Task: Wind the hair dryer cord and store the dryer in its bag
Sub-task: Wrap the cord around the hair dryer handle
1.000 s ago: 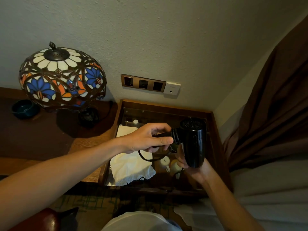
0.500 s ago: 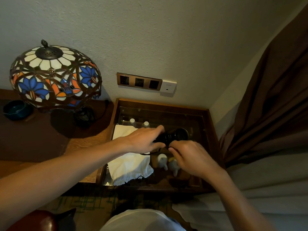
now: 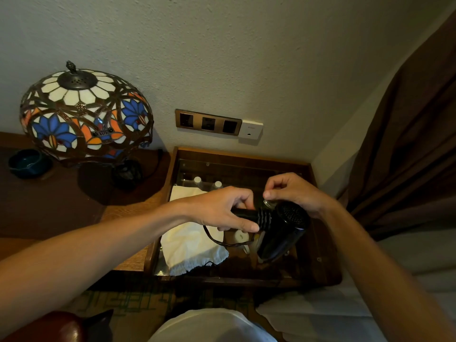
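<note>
With the left hand (image 3: 222, 213) gripping the hair dryer (image 3: 281, 228) handle and the right hand (image 3: 293, 193) pinching the cord (image 3: 217, 239) above it, the slack loop could snag the small bottles (image 3: 240, 236) below.

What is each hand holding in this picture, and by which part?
The left hand holds the black hair dryer by its handle. The right hand pinches near the dryer's back; what it holds cannot be told.

The black hair dryer (image 3: 283, 230) hangs nozzle-down above the tray, its dark cord (image 3: 222, 241) looping below toward the white bag (image 3: 190, 250).
</note>
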